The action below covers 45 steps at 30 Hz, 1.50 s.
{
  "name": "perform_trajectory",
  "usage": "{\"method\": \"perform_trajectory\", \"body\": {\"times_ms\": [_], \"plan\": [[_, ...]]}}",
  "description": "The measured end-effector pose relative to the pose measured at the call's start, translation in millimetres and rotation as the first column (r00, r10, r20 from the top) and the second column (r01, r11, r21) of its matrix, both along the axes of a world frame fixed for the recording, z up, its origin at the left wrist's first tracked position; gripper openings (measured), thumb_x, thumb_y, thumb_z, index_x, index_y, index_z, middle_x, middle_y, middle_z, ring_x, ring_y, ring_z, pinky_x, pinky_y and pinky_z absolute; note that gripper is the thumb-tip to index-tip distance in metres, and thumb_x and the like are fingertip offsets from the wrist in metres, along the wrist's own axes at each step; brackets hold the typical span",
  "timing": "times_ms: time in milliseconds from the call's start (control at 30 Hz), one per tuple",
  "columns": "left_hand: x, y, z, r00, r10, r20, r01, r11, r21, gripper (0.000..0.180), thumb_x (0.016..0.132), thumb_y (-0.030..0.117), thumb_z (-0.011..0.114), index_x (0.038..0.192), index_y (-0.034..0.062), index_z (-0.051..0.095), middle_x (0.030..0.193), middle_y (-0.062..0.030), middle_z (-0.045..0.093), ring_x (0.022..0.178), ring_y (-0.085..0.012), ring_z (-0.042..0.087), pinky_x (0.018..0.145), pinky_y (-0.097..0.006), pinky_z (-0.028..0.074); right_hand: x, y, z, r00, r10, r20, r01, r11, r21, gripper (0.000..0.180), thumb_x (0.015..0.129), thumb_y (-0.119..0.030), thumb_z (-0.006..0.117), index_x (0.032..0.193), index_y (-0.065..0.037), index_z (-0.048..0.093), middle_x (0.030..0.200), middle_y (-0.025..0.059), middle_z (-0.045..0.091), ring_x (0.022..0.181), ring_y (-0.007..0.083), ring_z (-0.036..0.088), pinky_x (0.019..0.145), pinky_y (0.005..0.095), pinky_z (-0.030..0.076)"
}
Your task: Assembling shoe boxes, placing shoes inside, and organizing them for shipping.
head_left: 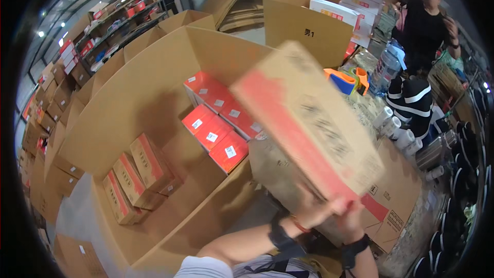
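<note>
I hold a tan cardboard shoe box with a red band along one side, tilted and blurred, above the near corner of a large open carton. My left hand and my right hand both grip the box's lower end, side by side; each wrist wears a black band. Inside the carton, several red boxes with white labels stand in rows by the far wall. Three tan boxes with red bands lie at its near left.
A second open carton with white boxes stands behind. A person in black stands at the upper right by a cluttered table holding a water bottle, tape dispensers and white rolls. Shelves of boxes line the left.
</note>
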<state>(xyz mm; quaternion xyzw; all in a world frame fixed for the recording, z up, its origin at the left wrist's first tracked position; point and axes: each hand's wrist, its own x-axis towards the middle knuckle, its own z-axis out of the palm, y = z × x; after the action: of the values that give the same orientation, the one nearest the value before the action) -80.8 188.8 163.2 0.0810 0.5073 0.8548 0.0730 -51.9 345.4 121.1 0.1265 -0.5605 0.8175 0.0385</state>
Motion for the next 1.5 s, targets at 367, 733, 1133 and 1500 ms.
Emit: {"method": "perform_trajectory", "body": {"times_ms": [367,733,1133,1500], "plan": [[-216,-226,-54,0.811,0.577,0.092,-0.558,0.811,-0.174,0.099,0.078,0.027,0.067,0.151,0.0087,0.003,0.149,-0.0129,0.028,0.135,-0.0284,0.032,0.110,-0.041,0.029,-28,60,-28,0.888,-0.421,0.185,0.364,0.889,0.277,0.044,0.099,-0.037,0.049,0.128,-0.003,0.050,0.104,0.0045,0.056,0.090,0.0103,0.056,0.079,0.0257,0.048],[-173,-134,-19,0.606,0.515,-0.606,-0.791,0.310,-0.527,0.077,0.093,0.038,0.054,0.150,0.0046,0.015,0.154,-0.0200,0.013,0.143,-0.0345,0.010,0.114,-0.048,0.009,-44,65,3,0.874,-0.393,0.286,0.292,0.895,0.337,0.020,0.093,-0.017,0.060,0.110,-0.006,0.062,0.086,0.0027,0.062,0.065,0.0082,0.056,0.060,0.0240,0.048],[-127,-23,-79,0.906,0.069,-0.418,-0.352,0.672,-0.652,0.065,0.091,0.031,0.055,0.144,0.0042,0.030,0.146,-0.0218,0.021,0.136,-0.0361,0.025,0.111,-0.046,0.021,-224,130,74,0.592,-0.316,-0.741,0.644,-0.367,0.671,0.031,0.074,-0.018,0.070,0.104,-0.011,0.066,0.126,0.0098,0.049,0.122,0.0280,0.040,0.100,0.0458,0.026],[-152,-11,-6,0.933,-0.004,-0.361,-0.210,0.807,-0.552,0.047,0.087,0.015,0.062,0.131,0.0059,0.049,0.126,-0.0094,0.051,0.115,-0.0231,0.051,0.097,-0.036,0.039,-216,74,48,0.795,-0.231,-0.561,0.598,0.456,0.659,0.015,0.076,-0.010,0.071,0.089,-0.007,0.065,0.099,0.0120,0.066,0.086,0.0309,0.063,0.072,0.0394,0.047]]}}
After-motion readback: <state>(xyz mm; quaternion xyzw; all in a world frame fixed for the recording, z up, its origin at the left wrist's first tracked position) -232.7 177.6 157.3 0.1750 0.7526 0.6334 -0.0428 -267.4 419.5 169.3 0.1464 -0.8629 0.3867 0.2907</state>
